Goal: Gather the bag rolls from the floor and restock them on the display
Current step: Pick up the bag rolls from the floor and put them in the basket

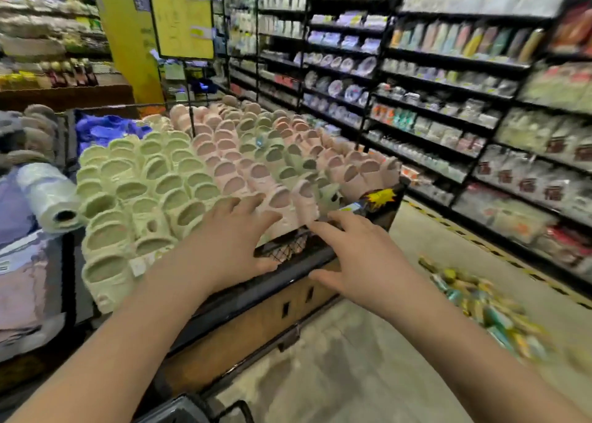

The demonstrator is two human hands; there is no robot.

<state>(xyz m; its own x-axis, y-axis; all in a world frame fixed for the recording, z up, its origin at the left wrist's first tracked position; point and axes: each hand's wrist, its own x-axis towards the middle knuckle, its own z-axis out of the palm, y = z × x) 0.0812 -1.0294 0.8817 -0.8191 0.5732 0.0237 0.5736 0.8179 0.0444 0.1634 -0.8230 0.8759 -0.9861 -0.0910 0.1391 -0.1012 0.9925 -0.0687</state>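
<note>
A blurred heap of small green and yellow bag rolls (483,310) lies on the floor at the right. My left hand (234,243) reaches out with fingers spread over the front edge of the display bin (256,289), its thumb near the black rim. My right hand (355,259) is stretched out beside it, fingers straight, above the same rim. Neither hand holds anything. The display is packed with rows of green slippers (141,192) and pink slippers (243,173).
A big roll of clear plastic bags (51,198) lies on the stand at the left. Tall black shelves of packaged goods (448,102) line the right side of the aisle. A yellow pillar (128,38) stands behind the display. Tan floor runs between bin and shelves.
</note>
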